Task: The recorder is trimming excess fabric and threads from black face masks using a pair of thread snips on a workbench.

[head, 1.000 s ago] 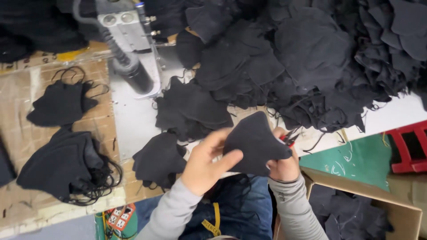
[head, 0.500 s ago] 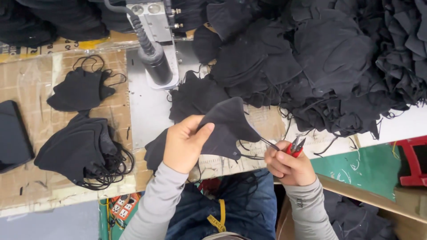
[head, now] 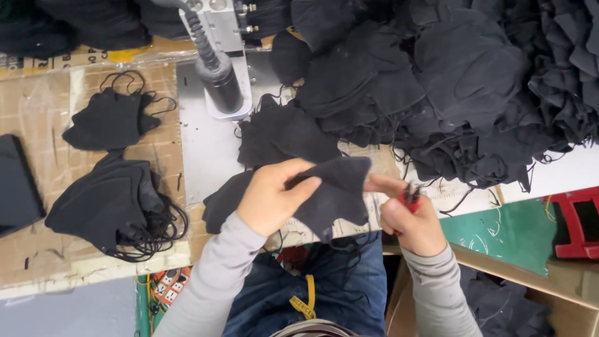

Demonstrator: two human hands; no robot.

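Head view showed the left hand (head: 269,201) pinching a soft, light black mask (head: 334,195) above the table edge (head: 93,265). Right hand (head: 413,223) gripped red snips (head: 410,198), fingertips touching the mask's corner, probably the best place to hold it.

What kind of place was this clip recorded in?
Most likely a small mask-making workshop. A big heap of black masks covers the bench, a bench machine stands beside it, and finished masks with ear loops lie stacked. The left hand holds one mask; the right hand grips red snips.

Both hands (head: 340,209) raised, seemingly pinching.
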